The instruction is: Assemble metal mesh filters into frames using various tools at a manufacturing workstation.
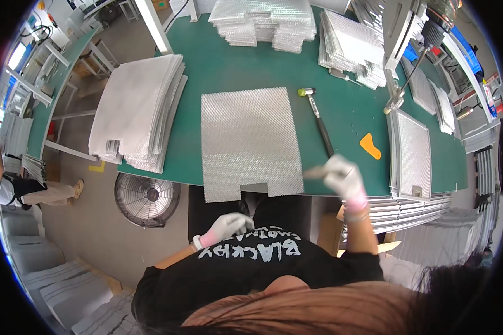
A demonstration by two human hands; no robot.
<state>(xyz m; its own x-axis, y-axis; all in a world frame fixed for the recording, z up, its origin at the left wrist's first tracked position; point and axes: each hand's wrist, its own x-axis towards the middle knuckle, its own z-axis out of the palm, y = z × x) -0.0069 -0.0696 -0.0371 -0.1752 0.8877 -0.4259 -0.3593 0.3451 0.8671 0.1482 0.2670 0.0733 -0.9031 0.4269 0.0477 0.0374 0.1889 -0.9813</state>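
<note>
On green workbench (349, 114), see mesh sheet (251, 139) overhanging near edge: probably light, bendy, easily dented; best lifted by side edges. Beside near right corner, note right hand (343, 177), fingers too blurred to tell; nearer, left hand (229, 226) loosely curled, hold unclear.

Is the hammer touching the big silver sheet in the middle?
Apart. The head view shows a strip of green tabletop between the hammer and the right edge of the silver sheet.

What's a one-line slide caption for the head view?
Notched silvery sheet on a green workbench, right hand near its edge, left hand apart; hammer and orange scraper alongside.
</note>
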